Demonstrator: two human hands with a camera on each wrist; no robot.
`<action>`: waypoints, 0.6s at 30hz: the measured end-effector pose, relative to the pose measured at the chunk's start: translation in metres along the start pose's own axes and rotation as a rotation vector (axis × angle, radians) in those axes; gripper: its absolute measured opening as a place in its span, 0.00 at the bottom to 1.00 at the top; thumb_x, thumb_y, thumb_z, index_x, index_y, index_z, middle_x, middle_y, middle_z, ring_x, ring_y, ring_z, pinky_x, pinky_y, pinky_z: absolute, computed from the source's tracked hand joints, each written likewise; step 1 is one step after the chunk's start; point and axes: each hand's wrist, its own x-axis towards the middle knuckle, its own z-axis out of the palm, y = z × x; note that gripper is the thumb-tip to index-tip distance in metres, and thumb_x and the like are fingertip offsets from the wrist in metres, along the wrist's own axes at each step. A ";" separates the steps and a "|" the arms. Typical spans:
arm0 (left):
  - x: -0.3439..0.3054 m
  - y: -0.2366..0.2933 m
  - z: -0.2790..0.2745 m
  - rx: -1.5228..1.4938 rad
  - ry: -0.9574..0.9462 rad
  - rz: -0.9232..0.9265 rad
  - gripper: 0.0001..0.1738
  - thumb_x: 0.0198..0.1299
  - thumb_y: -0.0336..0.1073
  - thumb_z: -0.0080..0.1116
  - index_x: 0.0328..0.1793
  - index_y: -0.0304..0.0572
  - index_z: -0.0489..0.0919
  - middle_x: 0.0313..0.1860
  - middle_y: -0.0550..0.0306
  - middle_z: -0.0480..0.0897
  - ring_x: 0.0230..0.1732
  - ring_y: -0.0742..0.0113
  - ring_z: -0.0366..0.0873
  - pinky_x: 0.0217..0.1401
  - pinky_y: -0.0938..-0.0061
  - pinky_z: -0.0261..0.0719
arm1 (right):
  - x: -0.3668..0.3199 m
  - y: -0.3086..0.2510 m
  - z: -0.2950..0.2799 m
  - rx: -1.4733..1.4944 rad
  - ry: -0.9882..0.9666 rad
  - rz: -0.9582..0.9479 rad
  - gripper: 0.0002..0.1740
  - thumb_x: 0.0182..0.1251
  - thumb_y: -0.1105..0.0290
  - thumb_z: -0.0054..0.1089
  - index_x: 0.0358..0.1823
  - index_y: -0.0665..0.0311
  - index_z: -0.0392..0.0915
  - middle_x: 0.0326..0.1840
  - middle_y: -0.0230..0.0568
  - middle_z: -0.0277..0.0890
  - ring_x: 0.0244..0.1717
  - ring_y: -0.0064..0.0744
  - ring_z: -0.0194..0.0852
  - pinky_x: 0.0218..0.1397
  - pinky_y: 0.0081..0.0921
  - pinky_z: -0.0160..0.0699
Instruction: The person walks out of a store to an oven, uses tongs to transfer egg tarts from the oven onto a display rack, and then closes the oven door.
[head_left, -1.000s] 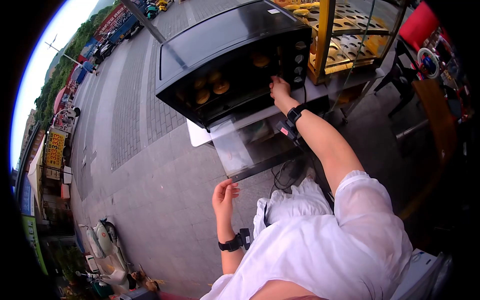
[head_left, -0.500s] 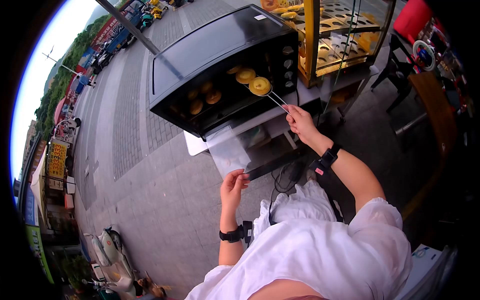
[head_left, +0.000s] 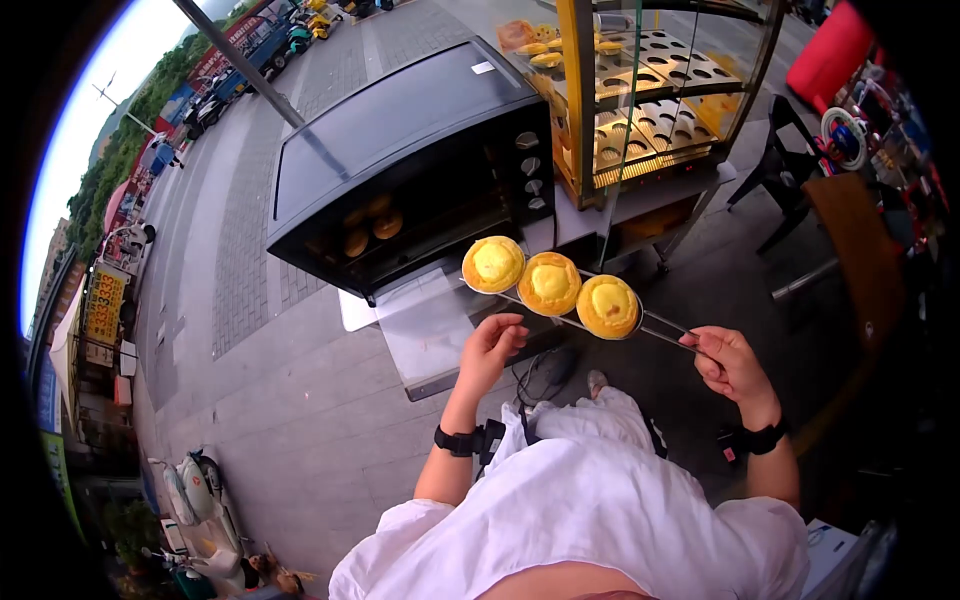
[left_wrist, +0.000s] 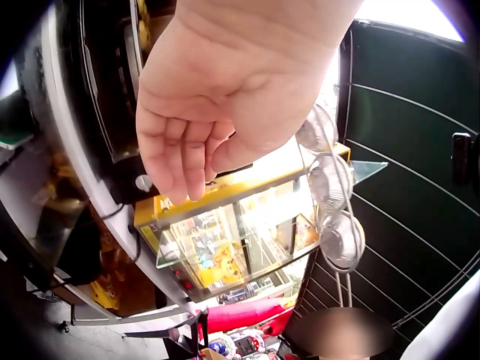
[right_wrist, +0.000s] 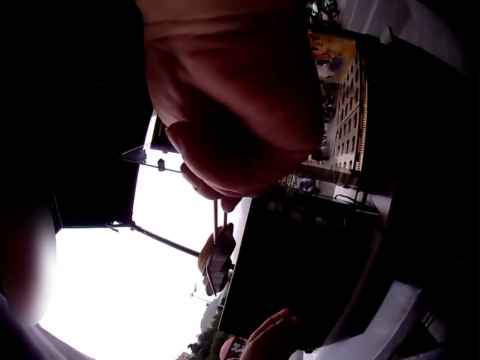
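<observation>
My right hand (head_left: 732,365) grips the two-wire handle of a long wire holder (head_left: 664,327) out in front of the body. Three round yellow egg tarts (head_left: 549,284) sit in a row in its rings, tops up. From below, the left wrist view shows their silvery foil cups (left_wrist: 341,240). Loosely bent and holding nothing, my left hand (head_left: 490,350) hovers just below the tart at the far end. Behind them stands a black oven (head_left: 400,125), its front open, with several browned tarts (head_left: 388,224) inside at the left.
A glass display cabinet (head_left: 572,95) with a yellow frame and perforated trays (head_left: 660,130) stands right of the oven. The oven's lowered glass door (head_left: 425,335) juts toward the body. Cables (head_left: 545,375) lie on the paving. A black chair (head_left: 775,165) stands at the right.
The right hand went from the oven opening back toward the body, drawing out the wire holder with three tarts. The left hand shifted slightly right and stayed loose.
</observation>
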 end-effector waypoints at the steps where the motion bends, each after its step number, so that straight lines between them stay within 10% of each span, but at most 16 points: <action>1: 0.009 0.004 0.013 0.019 -0.028 0.008 0.12 0.67 0.31 0.47 0.55 0.39 0.73 0.41 0.61 0.81 0.37 0.75 0.78 0.40 0.81 0.75 | -0.014 -0.008 -0.014 -0.019 0.011 0.000 0.16 0.72 0.64 0.47 0.44 0.71 0.77 0.13 0.27 0.61 0.08 0.09 0.48 0.07 0.09 0.48; 10: 0.080 0.017 0.111 0.010 -0.166 0.072 0.11 0.67 0.31 0.46 0.53 0.39 0.73 0.41 0.61 0.81 0.38 0.76 0.77 0.41 0.81 0.75 | -0.098 -0.073 -0.131 -0.081 0.259 -0.213 0.17 0.71 0.64 0.48 0.43 0.73 0.75 0.14 0.30 0.63 0.08 0.11 0.51 0.04 0.10 0.49; 18: 0.086 0.004 0.147 -0.010 -0.073 0.048 0.12 0.67 0.32 0.47 0.53 0.37 0.74 0.41 0.60 0.81 0.38 0.75 0.77 0.41 0.81 0.75 | -0.002 -0.137 -0.143 -0.122 0.284 -0.343 0.18 0.72 0.61 0.45 0.50 0.70 0.72 0.17 0.26 0.60 0.12 0.09 0.49 0.10 0.08 0.51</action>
